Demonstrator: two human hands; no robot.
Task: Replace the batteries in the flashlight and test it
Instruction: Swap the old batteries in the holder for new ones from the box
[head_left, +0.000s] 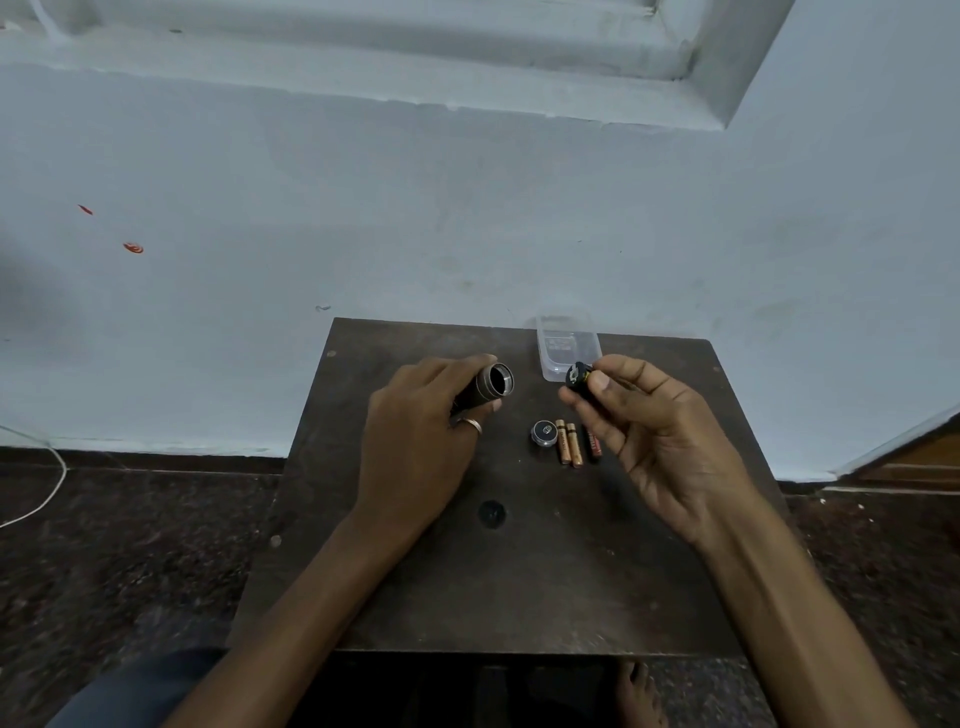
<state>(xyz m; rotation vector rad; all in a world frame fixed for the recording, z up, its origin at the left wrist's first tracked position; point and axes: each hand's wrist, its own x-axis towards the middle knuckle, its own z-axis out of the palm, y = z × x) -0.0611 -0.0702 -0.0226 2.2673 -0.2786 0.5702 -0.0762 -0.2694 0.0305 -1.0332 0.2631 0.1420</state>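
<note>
My left hand (415, 431) grips the dark flashlight body (491, 384), whose open threaded end points right and towards me. My right hand (660, 431) pinches a black battery holder (577, 378) between thumb and fingers, a short gap right of the open end. On the dark wooden table (467, 597) between the hands lie the round tail cap (544, 434), two gold batteries (568, 441) side by side, and a dark red battery (593, 442) partly behind my right fingers.
A clear plastic box (566, 348) stands at the table's back edge by the wall. A dark round spot (491, 514) marks the table's middle. A white cable (47, 488) lies on the floor at left. A bare foot (636, 691) shows below the table.
</note>
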